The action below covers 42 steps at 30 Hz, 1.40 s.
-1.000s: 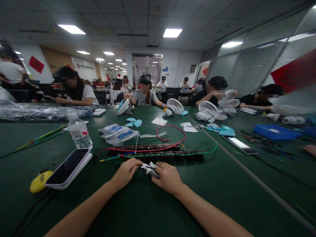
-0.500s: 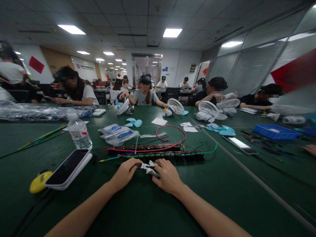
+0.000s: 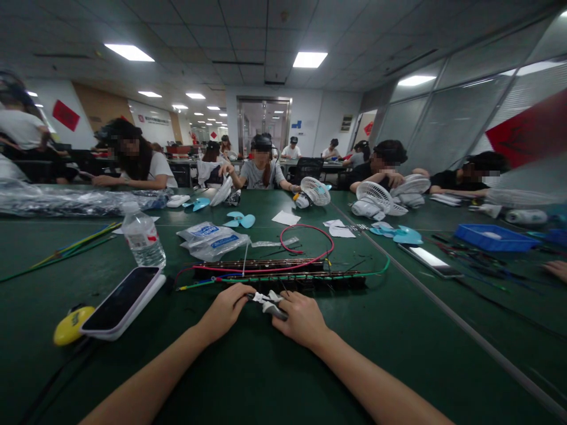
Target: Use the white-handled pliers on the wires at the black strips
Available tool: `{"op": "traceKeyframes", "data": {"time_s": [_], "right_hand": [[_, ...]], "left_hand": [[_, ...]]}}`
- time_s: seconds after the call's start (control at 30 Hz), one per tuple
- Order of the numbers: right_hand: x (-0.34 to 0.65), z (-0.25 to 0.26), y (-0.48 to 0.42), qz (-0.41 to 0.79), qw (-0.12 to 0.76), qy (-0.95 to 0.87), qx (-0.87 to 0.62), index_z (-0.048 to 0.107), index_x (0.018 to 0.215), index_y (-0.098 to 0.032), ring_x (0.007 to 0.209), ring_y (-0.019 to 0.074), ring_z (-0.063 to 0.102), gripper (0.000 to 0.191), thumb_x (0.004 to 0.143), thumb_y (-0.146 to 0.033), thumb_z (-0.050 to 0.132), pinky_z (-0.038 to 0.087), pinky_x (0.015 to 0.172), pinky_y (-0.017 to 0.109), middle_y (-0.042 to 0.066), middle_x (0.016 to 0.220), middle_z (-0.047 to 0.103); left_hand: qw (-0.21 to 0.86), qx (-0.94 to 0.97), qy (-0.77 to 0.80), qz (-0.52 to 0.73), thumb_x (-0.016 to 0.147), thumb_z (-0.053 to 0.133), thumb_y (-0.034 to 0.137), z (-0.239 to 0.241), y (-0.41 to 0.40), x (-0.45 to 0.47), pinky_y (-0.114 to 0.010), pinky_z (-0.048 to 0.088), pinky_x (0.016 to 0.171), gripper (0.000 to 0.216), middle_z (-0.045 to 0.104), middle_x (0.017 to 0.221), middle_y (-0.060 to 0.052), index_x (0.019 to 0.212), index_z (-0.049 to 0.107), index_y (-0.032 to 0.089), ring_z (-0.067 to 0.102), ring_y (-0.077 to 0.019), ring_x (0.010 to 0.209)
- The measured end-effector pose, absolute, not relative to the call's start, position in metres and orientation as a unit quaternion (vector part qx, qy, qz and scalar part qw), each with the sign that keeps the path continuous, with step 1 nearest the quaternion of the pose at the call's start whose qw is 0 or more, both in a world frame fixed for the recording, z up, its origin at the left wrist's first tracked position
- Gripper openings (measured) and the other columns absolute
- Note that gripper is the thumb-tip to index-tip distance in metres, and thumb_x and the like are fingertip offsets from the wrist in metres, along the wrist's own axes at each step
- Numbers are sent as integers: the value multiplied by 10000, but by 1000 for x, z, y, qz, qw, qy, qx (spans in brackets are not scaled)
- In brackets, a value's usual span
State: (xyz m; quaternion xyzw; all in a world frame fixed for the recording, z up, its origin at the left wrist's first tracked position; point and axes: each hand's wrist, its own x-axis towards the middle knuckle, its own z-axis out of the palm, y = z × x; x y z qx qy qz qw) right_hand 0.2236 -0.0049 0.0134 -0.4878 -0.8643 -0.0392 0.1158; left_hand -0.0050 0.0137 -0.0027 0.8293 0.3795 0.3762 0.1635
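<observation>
Just in front of me, my right hand (image 3: pixel 302 316) is closed around a pair of pliers (image 3: pixel 275 308) with white-and-grey handles spread apart. My left hand (image 3: pixel 227 308) pinches the dark end at the other side of the pliers, beside a small white part (image 3: pixel 258 298). Whether that dark end is the jaws or a separate piece I cannot tell. Right behind my hands lie two long dark strips with coppery rods, the front strip (image 3: pixel 328 282) and the back strip (image 3: pixel 266 265). A red cable (image 3: pixel 333 242) and a green cable (image 3: pixel 381 270) run along them.
A water bottle (image 3: pixel 144 239), a phone (image 3: pixel 121 304) and a yellow object (image 3: pixel 74 326) stand to the left. Plastic bags (image 3: pixel 215 241), a blue fan blade (image 3: pixel 239 219), another phone (image 3: pixel 429 260) and a blue tray (image 3: pixel 496 237) lie farther off. Several people sit around with fan parts.
My hands stay almost in place; the white part and pliers have turned slightly. Across the table, a blue fan blade now lies to the left of the person in grey.
</observation>
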Motion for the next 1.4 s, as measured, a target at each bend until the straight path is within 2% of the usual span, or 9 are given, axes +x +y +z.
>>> {"op": "traceKeyframes", "data": {"time_s": [0.23,0.57,0.83,1.1,1.4], "right_hand": [[224,14,-5,-31,124,-865,-486,656,852,-205,867,187,562,215,794,-380,546,410,726,263,56,932,632],[226,15,-3,-63,157,-874,-455,625,892,-174,982,230,490,218,770,-349,584,383,817,338,95,1090,574],[226,10,-3,-42,134,-869,-475,645,834,-193,862,198,549,198,775,-369,574,404,729,278,65,954,626],[227,11,-2,-36,171,-862,-476,653,786,-207,810,180,581,165,754,-353,583,409,681,256,38,899,649],[231,9,2,-27,222,-863,-453,656,760,-209,774,168,583,118,718,-309,609,412,663,252,37,933,662]], "left_hand": [[164,831,377,375,898,431,130,-2,14,-5,-342,498,873,238,656,995,-48,1029,612,211,611,-191,937],[153,825,390,379,878,454,102,-6,15,-7,-362,489,908,238,658,1036,-52,1047,592,198,613,-196,974],[149,824,386,387,883,461,117,-10,17,-7,-360,492,895,219,655,1040,-54,1044,583,200,617,-199,967],[159,821,392,383,885,447,125,1,15,-4,-323,481,816,154,639,930,-37,950,567,198,606,-191,876],[188,801,413,390,852,465,117,8,12,-1,-306,454,755,134,619,864,-24,914,546,203,595,-190,814]]}}
